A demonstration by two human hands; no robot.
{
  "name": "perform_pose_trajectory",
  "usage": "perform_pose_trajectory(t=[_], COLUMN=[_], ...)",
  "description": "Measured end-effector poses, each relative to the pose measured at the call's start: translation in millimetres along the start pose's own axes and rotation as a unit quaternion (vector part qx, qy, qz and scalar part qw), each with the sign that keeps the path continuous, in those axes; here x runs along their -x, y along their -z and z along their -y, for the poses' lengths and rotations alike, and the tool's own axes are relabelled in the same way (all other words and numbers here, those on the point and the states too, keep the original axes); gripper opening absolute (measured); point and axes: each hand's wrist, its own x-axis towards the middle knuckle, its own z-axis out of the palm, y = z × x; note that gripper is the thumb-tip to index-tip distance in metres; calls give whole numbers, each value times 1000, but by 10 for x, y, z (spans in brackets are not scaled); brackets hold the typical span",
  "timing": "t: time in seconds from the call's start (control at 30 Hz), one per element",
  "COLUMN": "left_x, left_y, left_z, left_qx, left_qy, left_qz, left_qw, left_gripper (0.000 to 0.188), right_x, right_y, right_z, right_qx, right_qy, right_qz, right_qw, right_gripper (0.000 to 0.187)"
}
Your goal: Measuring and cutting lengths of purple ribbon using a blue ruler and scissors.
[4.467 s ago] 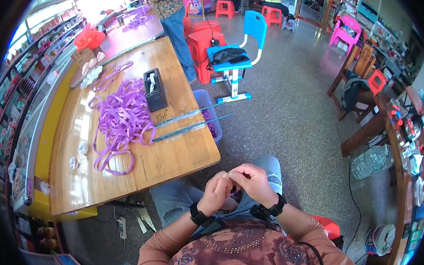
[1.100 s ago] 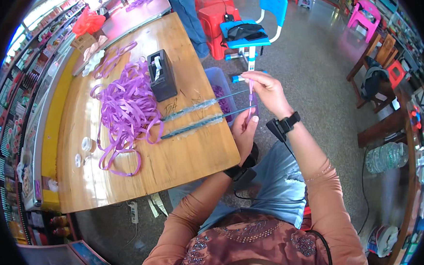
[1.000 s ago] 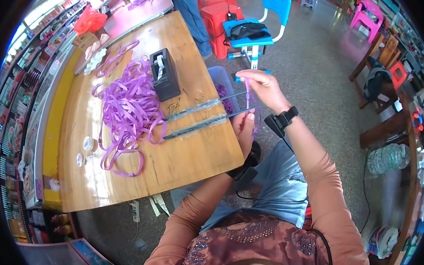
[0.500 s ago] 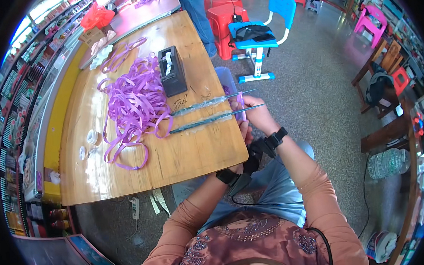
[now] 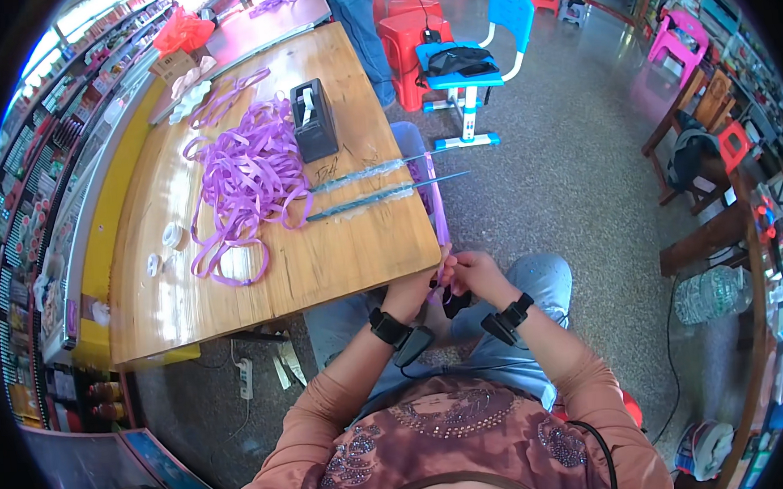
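Note:
A purple ribbon (image 5: 439,210) hangs from the far one of two thin dark rods (image 5: 369,173), which are taped to the table and jut past its right edge. Both hands meet at the ribbon's lower part, just off the table's near right corner. My left hand (image 5: 417,289) is closed on the ribbon, partly hidden behind the corner. My right hand (image 5: 480,273) is beside it, fingertips pinched together at the same ribbon. A large tangled heap of purple ribbon (image 5: 252,163) lies on the table left of the rods.
On the wooden table (image 5: 357,273) stand a black tape dispenser (image 5: 314,119) and small white rolls (image 5: 172,235). A bluish plastic bin (image 5: 409,138) sits beyond the right edge. A blue chair (image 5: 462,79) holds a black bag. Another person's leg (image 5: 362,31) shows at the far end.
Both hands have come from beside the rods down toward me. The ribbon now stretches from the far rod to my fingers. The view has shifted slightly.

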Motion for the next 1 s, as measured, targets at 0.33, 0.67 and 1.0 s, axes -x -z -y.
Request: perform_pose_trajectory(t=[0.33, 0.67, 1.0], left_x=[151, 132, 229], left_y=[71, 114, 263], left_z=[92, 222, 415], left_qx=[3, 13, -186], left_qy=[-28, 7, 74], left_qz=[13, 47, 128], left_qw=[1000, 999, 971], left_gripper=[23, 29, 22], right_x=[370, 548, 654], right_y=[-53, -113, -101], right_z=[-155, -44, 24], right_qx=[28, 26, -15], right_qy=[-122, -155, -183], right_qz=[9, 42, 72], right_qw=[992, 987, 980], right_gripper=[23, 23, 22])
